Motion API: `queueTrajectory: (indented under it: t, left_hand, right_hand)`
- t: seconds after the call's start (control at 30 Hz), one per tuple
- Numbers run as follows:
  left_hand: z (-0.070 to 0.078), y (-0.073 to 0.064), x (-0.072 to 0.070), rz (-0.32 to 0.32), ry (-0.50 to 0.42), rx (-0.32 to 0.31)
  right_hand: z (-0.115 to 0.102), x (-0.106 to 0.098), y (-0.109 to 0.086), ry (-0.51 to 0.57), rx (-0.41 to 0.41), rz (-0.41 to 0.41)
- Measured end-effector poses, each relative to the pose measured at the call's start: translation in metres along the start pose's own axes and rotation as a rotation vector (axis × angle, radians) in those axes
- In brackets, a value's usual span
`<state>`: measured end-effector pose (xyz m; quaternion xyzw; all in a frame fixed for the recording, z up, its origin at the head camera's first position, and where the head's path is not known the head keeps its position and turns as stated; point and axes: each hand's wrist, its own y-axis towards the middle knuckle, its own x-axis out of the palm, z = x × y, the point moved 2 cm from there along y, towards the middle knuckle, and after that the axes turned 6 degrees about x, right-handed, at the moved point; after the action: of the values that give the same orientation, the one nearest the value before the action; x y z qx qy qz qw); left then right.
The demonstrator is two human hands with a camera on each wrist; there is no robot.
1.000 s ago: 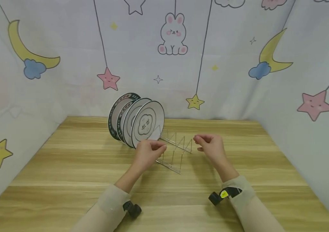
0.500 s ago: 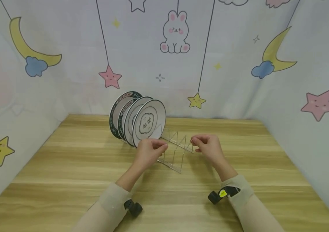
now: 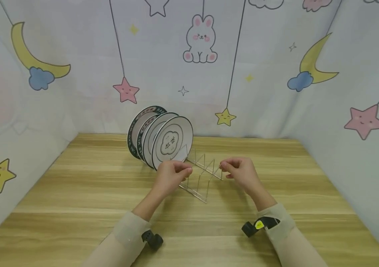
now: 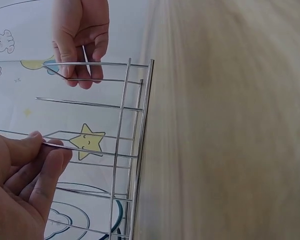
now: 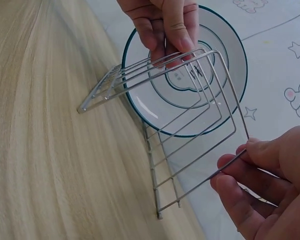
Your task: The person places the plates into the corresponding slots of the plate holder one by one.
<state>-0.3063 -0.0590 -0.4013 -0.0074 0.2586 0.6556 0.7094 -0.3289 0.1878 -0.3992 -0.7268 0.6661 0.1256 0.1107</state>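
A silver wire dish rack (image 3: 196, 193) stands on the wooden table, with zigzag wire dividers. Several round plates (image 3: 169, 142) with dark rims stand upright at its far left end. My left hand (image 3: 171, 176) pinches one divider wire near the plates between thumb and fingers, as the left wrist view shows at the wire (image 4: 90, 152). At the right end my right hand (image 3: 241, 172) holds the bent corner of the outermost divider (image 5: 230, 162) between thumb and fingertips. The slots between the two hands hold no plates.
The wooden table (image 3: 189, 230) extends around the rack on all sides. A pale curtain (image 3: 263, 92) printed with stars, moons and a rabbit hangs behind the table and along its sides.
My right hand has moved in from beside the rack and taken hold of its end divider. The rack and plates have since shifted slightly right and toward me. My left hand stays at its divider.
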Motion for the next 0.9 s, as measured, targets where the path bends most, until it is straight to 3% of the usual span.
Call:
queueTrajectory:
  t: [0.47, 0.9]
  left_hand:
    - [-0.002, 0.001, -0.005, 0.002, 0.044, 0.008]
    - [-0.001, 0.001, -0.01, -0.002, 0.007, -0.042]
  right_hand:
    - [-0.008, -0.005, -0.007, -0.129, -0.006, -0.143]
    - [-0.016, -0.006, -0.015, -0.191, -0.017, -0.276]
